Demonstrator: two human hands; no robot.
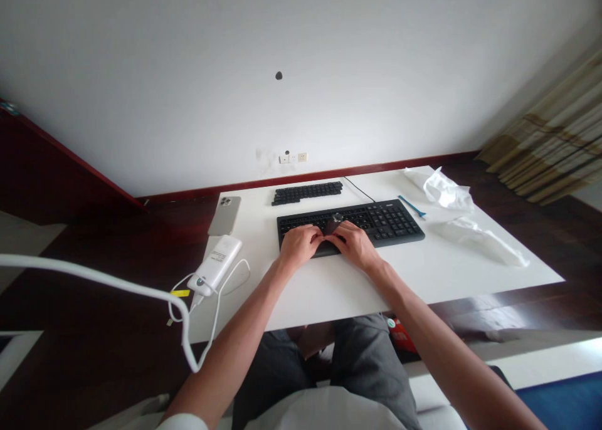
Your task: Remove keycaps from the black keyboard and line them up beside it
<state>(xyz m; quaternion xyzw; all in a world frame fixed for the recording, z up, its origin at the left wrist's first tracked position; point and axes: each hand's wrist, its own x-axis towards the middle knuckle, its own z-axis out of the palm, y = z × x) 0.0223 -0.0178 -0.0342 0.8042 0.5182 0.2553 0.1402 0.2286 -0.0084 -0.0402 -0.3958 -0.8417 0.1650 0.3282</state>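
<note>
Dark wooden floor [108,273] and a white wall [188,85] with small sockets [292,158] surround a white desk [451,261], and a striped curtain [540,129] hangs at the right side. On the desk lies a black keyboard [390,223], and both hands of the person are over its middle part. The right hand [355,245] has its fingers [339,230] closed on a small dark object [333,224], just above the keys, but the object is too small to say exactly what it is. The left hand [298,245] is very near, with its fingers [313,232] curved over the keys beside this object; it is not possible to tell if they grip it too. Beyond the fingers lies a black row of keycaps [306,192]. To the left of the fingers are a phone [224,215] and a white power bank [215,266] with its cable [217,304], and to the right are a blue plastic tool [412,206] and crumpled white plastic film [446,190].
</note>
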